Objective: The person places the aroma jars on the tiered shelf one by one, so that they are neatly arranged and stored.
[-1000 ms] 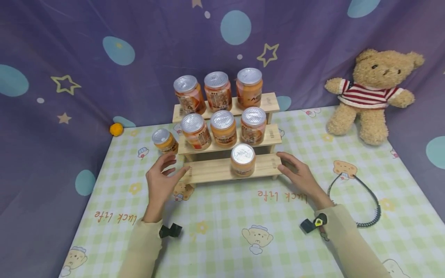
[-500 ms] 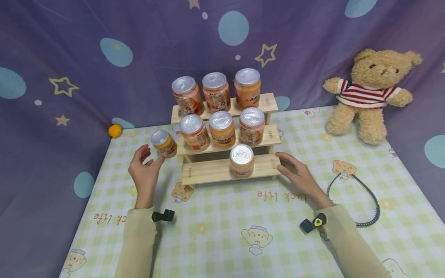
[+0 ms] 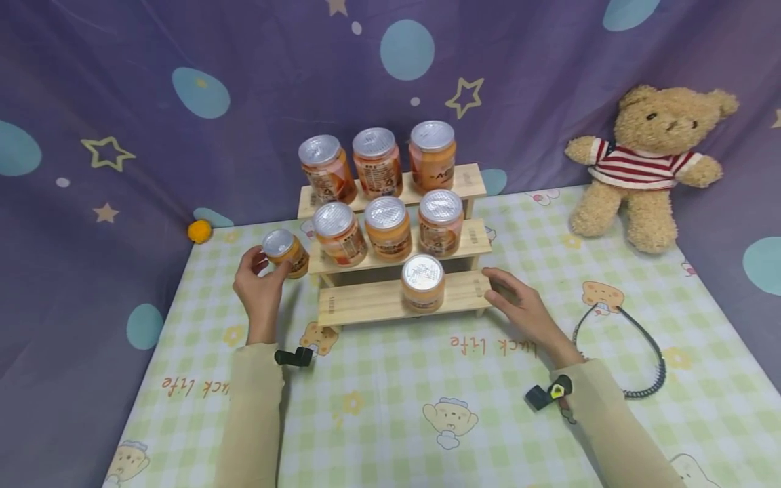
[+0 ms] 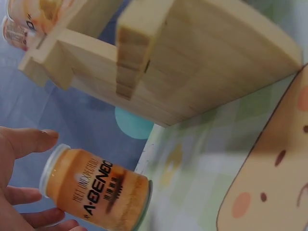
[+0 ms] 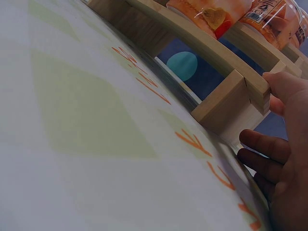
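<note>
A small orange jar [image 3: 283, 252] with a silver lid stands on the checked mat, left of a three-step wooden rack [image 3: 366, 305]. My left hand [image 3: 265, 268] is curled round it, thumb on one side and fingers on the other. The left wrist view shows the jar [image 4: 96, 195] between thumb and fingers of the left hand [image 4: 33, 178], with the rack [image 4: 202, 62] behind. My right hand [image 3: 497, 288] rests with fairly straight fingers against the right end of the lowest step. In the right wrist view its thumb [image 5: 284, 89] touches the step's end [image 5: 226, 108].
One jar [image 3: 422, 281] stands on the lowest step, three on the middle step [image 3: 387, 227] and three on the top step [image 3: 377, 161]. A teddy bear [image 3: 649, 159] sits at the back right, a coiled cable [image 3: 647, 352] lies right of my right arm, and an orange ball [image 3: 198, 231] is at the back left.
My left hand has moved left and back, from the rack's left end to the loose jar, and has closed round it. The right hand has stayed at the rack's right end.
</note>
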Available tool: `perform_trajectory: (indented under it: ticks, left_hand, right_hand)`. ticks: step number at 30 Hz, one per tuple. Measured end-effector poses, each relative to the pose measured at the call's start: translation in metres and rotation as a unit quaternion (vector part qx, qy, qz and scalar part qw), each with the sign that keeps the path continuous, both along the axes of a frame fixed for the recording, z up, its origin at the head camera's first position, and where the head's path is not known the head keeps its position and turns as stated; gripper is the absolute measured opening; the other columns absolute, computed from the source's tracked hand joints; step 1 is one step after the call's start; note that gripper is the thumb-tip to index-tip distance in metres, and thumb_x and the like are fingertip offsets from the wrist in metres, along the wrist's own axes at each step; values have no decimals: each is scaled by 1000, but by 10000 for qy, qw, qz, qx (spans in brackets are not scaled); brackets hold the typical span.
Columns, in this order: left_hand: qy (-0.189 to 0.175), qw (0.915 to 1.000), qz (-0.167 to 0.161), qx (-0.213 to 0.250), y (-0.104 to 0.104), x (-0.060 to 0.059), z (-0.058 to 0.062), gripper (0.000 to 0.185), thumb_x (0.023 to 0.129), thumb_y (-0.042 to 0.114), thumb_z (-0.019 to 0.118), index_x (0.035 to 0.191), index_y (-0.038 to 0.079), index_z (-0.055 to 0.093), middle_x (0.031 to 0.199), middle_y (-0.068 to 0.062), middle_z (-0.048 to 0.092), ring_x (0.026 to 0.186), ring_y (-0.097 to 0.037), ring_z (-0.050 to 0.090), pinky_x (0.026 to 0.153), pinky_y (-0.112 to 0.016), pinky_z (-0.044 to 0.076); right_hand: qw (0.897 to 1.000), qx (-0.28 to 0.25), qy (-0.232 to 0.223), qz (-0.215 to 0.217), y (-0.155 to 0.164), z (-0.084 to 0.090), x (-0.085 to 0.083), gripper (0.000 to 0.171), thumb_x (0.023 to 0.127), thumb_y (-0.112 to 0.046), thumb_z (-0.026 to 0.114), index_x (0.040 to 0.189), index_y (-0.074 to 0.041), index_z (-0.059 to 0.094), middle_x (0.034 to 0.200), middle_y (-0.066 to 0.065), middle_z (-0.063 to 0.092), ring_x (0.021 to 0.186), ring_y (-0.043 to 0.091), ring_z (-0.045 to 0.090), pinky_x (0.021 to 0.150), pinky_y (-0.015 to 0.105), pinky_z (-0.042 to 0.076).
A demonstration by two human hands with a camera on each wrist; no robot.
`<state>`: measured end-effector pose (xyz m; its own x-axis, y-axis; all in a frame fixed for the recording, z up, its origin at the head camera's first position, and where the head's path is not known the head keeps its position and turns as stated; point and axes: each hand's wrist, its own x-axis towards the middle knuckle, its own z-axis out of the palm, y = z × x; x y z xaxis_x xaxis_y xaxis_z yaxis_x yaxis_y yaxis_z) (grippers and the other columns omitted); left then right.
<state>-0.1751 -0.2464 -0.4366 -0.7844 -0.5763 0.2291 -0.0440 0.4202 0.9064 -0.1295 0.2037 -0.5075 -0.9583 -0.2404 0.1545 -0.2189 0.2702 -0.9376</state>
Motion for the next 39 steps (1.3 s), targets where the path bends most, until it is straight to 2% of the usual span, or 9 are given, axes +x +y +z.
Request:
perform_trajectory:
  ticks: [3, 7, 9, 16, 24, 29, 34, 39]
  left_hand:
    - [-13, 10000, 3, 5, -1, -6, -5, 56, 78, 10, 80, 130, 0, 61, 123, -24, 66, 110, -38, 63, 99, -45, 51]
    - [-74, 10000, -39, -7, -2, -11, -9, 57, 79, 11, 79, 132, -1, 60, 124, -24, 65, 110, -35, 63, 101, -48, 51]
    - [-90, 9999, -53, 36, -3, -13, -11, 57, 80, 12, 79, 132, -1, 59, 125, -23, 64, 110, -32, 63, 101, -47, 51]
    - [-79, 9999, 53, 80, -2, -21, -12, 56, 79, 14, 80, 130, 0, 61, 124, -20, 67, 104, -21, 62, 98, -39, 51]
    - [-26, 9997, 9, 234, -4, -28, -14, 56, 78, 12, 79, 130, -1, 61, 125, -22, 68, 107, -22, 62, 100, -36, 50]
    - [85, 9997, 57, 209, -6, -29, -14, 53, 75, 11, 82, 124, 0, 66, 119, -20, 70, 95, -10, 60, 95, -34, 51]
    - [91, 9998, 116, 121, -8, -28, -11, 51, 74, 14, 86, 121, 1, 70, 113, -20, 72, 84, 1, 57, 85, -21, 49]
    - [83, 9997, 137, 208, -8, -24, -9, 52, 73, 17, 88, 120, 1, 71, 112, -21, 72, 81, 3, 57, 79, -12, 45]
  right_hand:
    - [10000, 23, -29, 5, 0, 0, 1, 45, 102, -16, 58, 146, -12, 50, 152, 14, 50, 132, -2, 50, 105, 6, 40]
    - [10000, 46, -76, -14, 0, 0, 1, 45, 102, -17, 57, 147, -12, 49, 152, 14, 49, 139, 26, 50, 105, 5, 39]
    - [10000, 32, -94, -8, 0, 0, 1, 45, 102, -17, 58, 147, -12, 49, 153, 14, 49, 139, 34, 48, 105, 5, 38]
    - [9998, 185, -66, -57, 0, 0, 1, 46, 103, -19, 58, 147, -11, 49, 152, 14, 50, 139, 27, 51, 107, 8, 39]
    - [9998, 159, -98, -44, -1, 0, -1, 45, 103, -19, 58, 147, -12, 49, 152, 14, 50, 139, 35, 49, 106, 6, 38]
    - [9997, 223, -71, -61, -1, -1, -2, 45, 103, -19, 58, 147, -13, 49, 152, 13, 50, 139, 35, 49, 107, 7, 38]
    - [9998, 163, -84, -46, 0, -1, -2, 45, 102, -18, 58, 147, -12, 49, 153, 13, 49, 140, 35, 48, 106, 5, 37]
    - [9999, 135, -79, -21, 0, 0, -1, 46, 102, -18, 58, 147, -12, 49, 153, 14, 49, 139, 34, 49, 105, 3, 37]
